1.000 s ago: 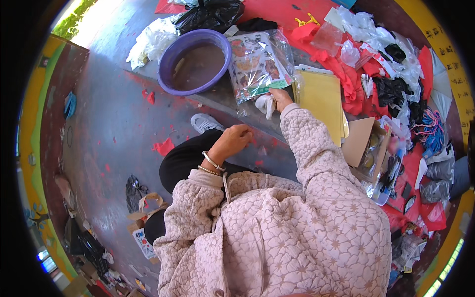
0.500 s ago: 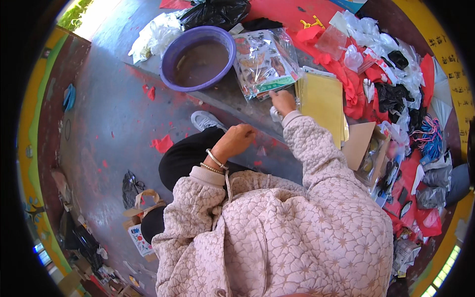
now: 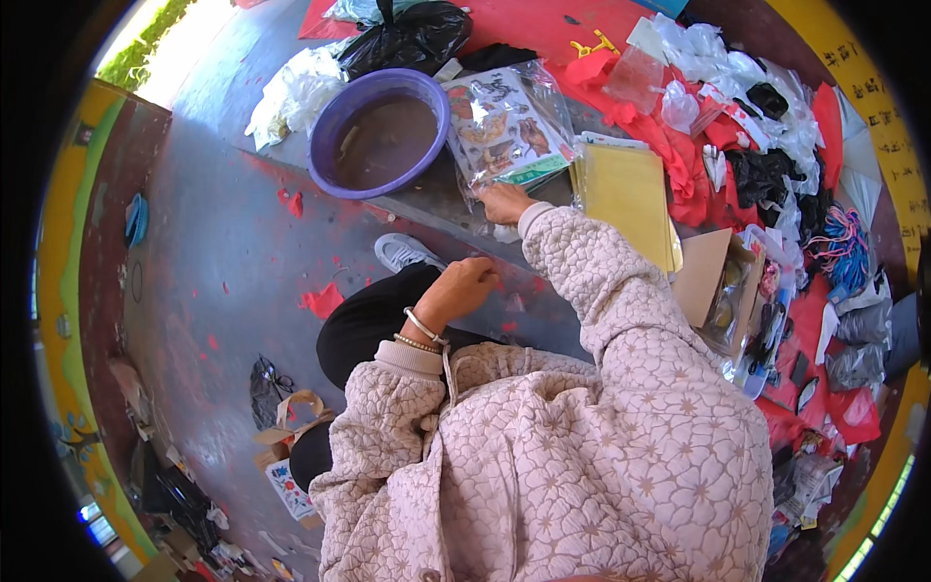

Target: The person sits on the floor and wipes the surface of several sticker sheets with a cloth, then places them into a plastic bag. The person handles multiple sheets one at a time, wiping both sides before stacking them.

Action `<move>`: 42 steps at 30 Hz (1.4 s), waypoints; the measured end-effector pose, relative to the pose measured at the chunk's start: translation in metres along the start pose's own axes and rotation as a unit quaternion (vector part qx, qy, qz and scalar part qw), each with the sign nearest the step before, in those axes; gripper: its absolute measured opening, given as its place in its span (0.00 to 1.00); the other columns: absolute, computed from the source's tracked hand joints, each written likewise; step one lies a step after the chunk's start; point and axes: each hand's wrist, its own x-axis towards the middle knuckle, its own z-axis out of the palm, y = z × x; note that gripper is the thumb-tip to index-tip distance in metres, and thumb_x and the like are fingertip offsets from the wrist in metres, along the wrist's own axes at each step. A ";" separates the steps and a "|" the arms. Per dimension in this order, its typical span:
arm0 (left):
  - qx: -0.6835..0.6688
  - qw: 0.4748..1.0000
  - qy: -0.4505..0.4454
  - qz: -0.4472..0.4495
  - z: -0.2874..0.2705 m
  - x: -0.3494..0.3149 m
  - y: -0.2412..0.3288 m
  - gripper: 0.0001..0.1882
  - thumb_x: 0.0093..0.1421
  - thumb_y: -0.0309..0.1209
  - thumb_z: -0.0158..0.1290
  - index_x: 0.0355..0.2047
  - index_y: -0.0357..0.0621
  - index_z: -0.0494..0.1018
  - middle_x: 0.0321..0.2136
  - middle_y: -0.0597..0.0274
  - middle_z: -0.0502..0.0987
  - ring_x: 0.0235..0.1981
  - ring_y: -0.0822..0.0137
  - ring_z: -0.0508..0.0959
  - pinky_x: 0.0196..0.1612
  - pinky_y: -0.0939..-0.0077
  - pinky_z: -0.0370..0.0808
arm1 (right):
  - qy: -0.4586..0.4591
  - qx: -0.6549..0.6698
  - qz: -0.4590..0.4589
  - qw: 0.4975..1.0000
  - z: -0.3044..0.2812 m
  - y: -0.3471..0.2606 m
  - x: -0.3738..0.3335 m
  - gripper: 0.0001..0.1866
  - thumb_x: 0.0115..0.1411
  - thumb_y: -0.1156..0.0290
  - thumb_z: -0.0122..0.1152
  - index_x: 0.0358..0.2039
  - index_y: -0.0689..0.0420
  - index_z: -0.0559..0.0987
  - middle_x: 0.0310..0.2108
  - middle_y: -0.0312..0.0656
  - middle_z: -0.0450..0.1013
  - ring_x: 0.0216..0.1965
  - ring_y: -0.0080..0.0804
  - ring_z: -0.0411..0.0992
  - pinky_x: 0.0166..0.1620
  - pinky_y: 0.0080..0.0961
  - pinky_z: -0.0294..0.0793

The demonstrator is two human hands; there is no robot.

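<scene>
Clear-wrapped pack of printed sheets [image 3: 506, 126], lying flat at twelve o'clock between purple basin [image 3: 322, 147] (eleven) and yellow sheets [image 3: 626, 206] (two), seemingly so its near edge meets your right hand [image 3: 506, 203], fingers curled, grip impossible to tell; your left hand [image 3: 464, 289], half-curled, contents hidden, hangs over your dark-trousered leg [image 3: 373, 320].

A low grey ledge [image 3: 441, 206] runs ahead of the left hand [image 3: 464, 289]. On it, at the right hand [image 3: 506, 204], lies a clear-wrapped pack of printed sheets [image 3: 499, 121]. Left of that hand stands a purple basin [image 3: 330, 173], with a white plastic bag [image 3: 303, 92] and a black bag [image 3: 412, 41] beyond. Right of the right hand lie yellow sheets [image 3: 626, 199], a cardboard box [image 3: 703, 276] and red material [image 3: 684, 175]. On the grey floor [image 3: 213, 252], left of the left hand, lie red scraps [image 3: 322, 301] and, nearer the body, a crumpled dark bag [image 3: 267, 393].
</scene>
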 end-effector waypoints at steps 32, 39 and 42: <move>0.060 0.994 0.054 0.070 0.009 0.004 -0.019 0.09 0.52 0.30 0.46 0.26 0.37 0.71 0.23 0.50 0.74 0.27 0.50 0.74 0.31 0.63 0.70 | 0.177 0.173 0.235 0.940 -0.004 0.112 0.010 0.16 0.47 0.66 0.50 0.29 0.68 0.74 0.30 0.59 0.72 0.38 0.50 0.71 0.38 0.35 0.68; 0.040 0.982 0.141 0.120 0.014 0.012 -0.008 0.10 0.51 0.33 0.46 0.22 0.39 0.71 0.19 0.48 0.73 0.24 0.51 0.74 0.29 0.63 0.70 | 0.061 0.120 0.125 0.983 0.014 0.190 -0.002 0.21 0.54 0.56 0.48 0.38 0.59 0.75 0.36 0.48 0.73 0.39 0.42 0.71 0.40 0.34 0.69; -0.176 0.949 0.199 0.168 -0.041 -0.038 0.041 0.14 0.55 0.36 0.44 0.23 0.38 0.72 0.19 0.55 0.74 0.21 0.64 0.75 0.28 0.69 0.71 | -0.157 0.269 0.306 0.900 0.012 0.254 -0.021 0.22 0.58 0.55 0.49 0.28 0.65 0.76 0.21 0.45 0.72 0.22 0.35 0.69 0.31 0.34 0.69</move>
